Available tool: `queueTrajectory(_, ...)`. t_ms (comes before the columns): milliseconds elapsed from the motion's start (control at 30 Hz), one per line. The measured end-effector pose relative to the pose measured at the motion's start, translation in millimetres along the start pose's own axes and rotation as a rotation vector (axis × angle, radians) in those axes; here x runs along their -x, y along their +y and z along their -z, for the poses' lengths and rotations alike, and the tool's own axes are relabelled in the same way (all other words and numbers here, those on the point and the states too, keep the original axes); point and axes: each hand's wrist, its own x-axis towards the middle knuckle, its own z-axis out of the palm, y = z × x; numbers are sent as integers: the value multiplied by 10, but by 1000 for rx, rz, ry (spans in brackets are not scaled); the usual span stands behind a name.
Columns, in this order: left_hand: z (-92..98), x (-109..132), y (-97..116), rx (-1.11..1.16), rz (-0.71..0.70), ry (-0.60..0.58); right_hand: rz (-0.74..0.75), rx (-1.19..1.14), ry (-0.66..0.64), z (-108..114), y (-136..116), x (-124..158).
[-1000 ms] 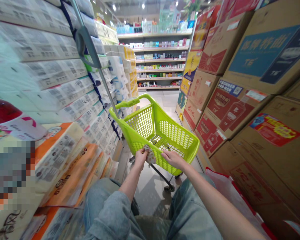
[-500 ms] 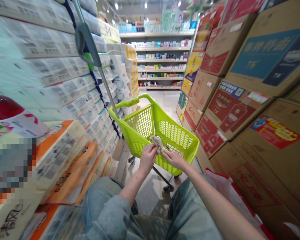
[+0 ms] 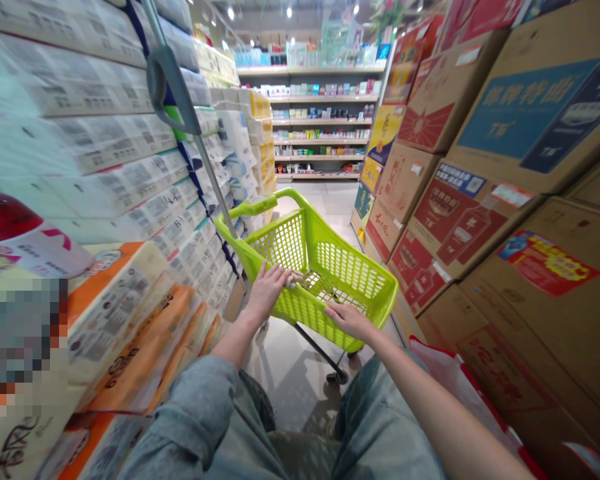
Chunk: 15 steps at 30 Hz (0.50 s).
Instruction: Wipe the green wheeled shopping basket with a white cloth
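Observation:
A lime-green shopping cart (image 3: 307, 320) with a perforated basket stands right before my knees. My left hand (image 3: 269, 288) lies at the left part of its near rim, fingers bent. A bit of crumpled, whitish-beige stuff, looking like cloth or tissue, shows at those fingertips (image 3: 293, 279); most of it is hidden. Farther right along that rim, my right hand (image 3: 347, 318) is closed over the edge, its fingers partly out of sight inside the basket.
Wrapped paper packs (image 3: 105, 140) rise on the left behind a grey pole handle (image 3: 173, 93). Tissue packs (image 3: 125, 360) and a red-and-white bottle (image 3: 30, 233) are nearer. Cardboard cartons (image 3: 473, 213) and a red-edged bag (image 3: 460, 387) line the right. Stocked shelves (image 3: 325, 121) stand ahead.
My left hand has moved left along the near rim, away from my right hand, with the crumpled piece at its fingers. My right hand has stayed at the rim.

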Motion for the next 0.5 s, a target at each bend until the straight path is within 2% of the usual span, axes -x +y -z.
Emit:
queueTrajectory(100, 81, -60, -247, -48, 96, 51, 5, -3, -3, -6, 17, -4)
queueTrajectory(200, 122, -105, -383, -77, 157, 102, 10, -2, 4, -9, 32, -10)
queueTrajectory(333, 90, -116, -395, -28, 24, 17, 6, 0, 11, -5, 50, -18)
queueTrajectory(500, 26, -131, -250, 26, -100, -55, 8, -25, 6, 8, 63, -16)
